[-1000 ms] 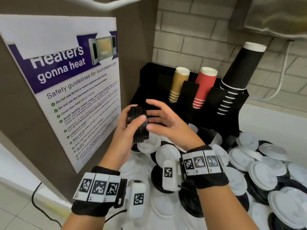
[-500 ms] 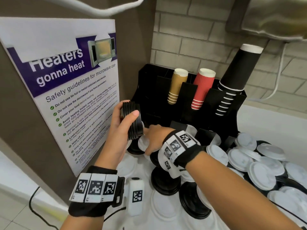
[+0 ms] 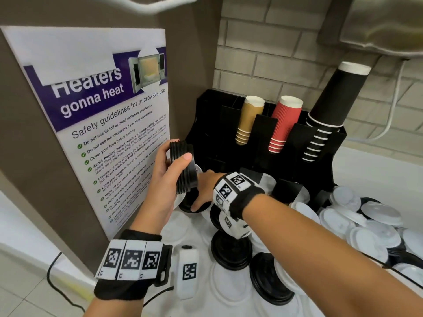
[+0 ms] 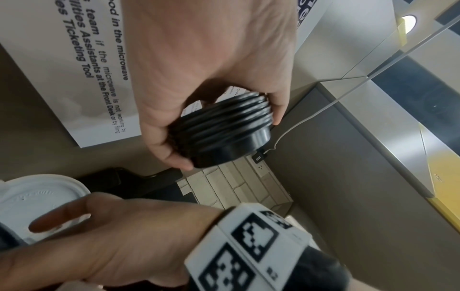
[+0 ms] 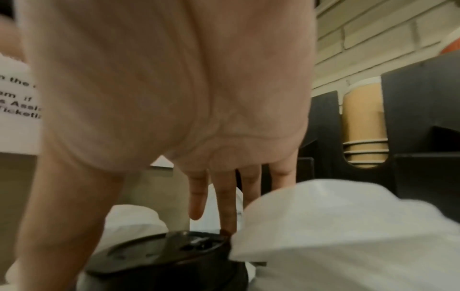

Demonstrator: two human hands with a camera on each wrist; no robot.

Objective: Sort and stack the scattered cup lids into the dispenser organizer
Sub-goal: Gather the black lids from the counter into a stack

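My left hand (image 3: 180, 154) grips a stack of black lids (image 3: 184, 167) on edge, thumb in front and fingers behind; the left wrist view shows the same stack of black lids (image 4: 224, 133) in that hand (image 4: 224, 141). Just below it, my right hand (image 3: 202, 193) reaches down onto a single black lid (image 3: 192, 205) on the counter. In the right wrist view its fingers (image 5: 225, 206) are straight, one tip touching the far rim of that black lid (image 5: 169, 252). The black dispenser organizer (image 3: 320, 143) stands behind, against the brick wall.
The organizer holds tan cups (image 3: 249, 120), red cups (image 3: 283, 124) and tall black cups (image 3: 329, 106). Several white lids (image 3: 377, 223) are heaped at the right. Loose black lids (image 3: 231, 252) lie in front. A poster panel (image 3: 103, 124) closes the left side.
My right hand left the stack and dropped to the black lid on the counter. My left hand kept the stack and shifted slightly left.
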